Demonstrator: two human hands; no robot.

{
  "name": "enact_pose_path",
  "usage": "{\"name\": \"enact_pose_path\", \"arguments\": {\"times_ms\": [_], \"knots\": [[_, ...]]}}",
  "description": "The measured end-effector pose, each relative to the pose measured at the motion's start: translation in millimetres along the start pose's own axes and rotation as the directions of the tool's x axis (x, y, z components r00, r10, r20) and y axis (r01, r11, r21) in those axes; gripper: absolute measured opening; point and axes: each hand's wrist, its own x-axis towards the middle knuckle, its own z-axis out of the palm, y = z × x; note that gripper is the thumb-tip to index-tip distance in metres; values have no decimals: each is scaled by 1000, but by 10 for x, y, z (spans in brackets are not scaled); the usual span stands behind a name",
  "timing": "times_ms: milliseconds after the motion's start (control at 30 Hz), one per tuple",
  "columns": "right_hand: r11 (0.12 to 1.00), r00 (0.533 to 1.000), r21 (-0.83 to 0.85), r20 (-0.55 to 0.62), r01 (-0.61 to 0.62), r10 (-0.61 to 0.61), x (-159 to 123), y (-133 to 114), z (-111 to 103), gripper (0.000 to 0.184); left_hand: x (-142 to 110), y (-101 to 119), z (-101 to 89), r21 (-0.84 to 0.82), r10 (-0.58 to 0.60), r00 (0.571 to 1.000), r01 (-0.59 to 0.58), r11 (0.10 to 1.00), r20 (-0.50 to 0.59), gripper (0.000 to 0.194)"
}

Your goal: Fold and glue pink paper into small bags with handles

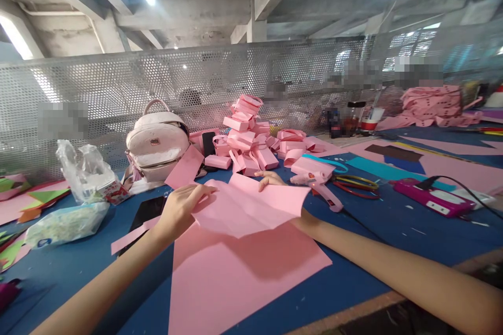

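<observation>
My left fingers [202, 192] pinched the curved pink sheet [247, 207] near ten o'clock; right fingers [268, 179] gripped its far edge, one o'clock. Sheet held above a flat pink sheet [231, 288]; pink paper boxes [245, 141] at twelve, glue gun [323, 191] near three.

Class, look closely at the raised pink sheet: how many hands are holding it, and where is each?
2. The left hand grips the raised pink sheet at its left edge; the right hand holds its far side, partly hidden behind it.
</observation>
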Motion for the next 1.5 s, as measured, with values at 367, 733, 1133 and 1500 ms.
{"name": "enact_pose_path", "arguments": {"times_ms": [367,733,1133,1500], "knots": [[978,978,-97,108,187,-176,-28,-158,-24,45,-1,-41,-53,-71,136,990,-132,989,43,35],[961,963,-142,162,237,-214,124,-176,-242,59,-45,-110,-26,-78,197,976,-190,979,91,37],[919,774,-192,612,344,-161,195,-218,-401,57,-61,122,53,-16,436,870,-445,896,231,34],[952,665,-153,744,265,-65,-146,-478,-469,39,-299,451,-130,-218,341,859,-275,936,383,44]]}}
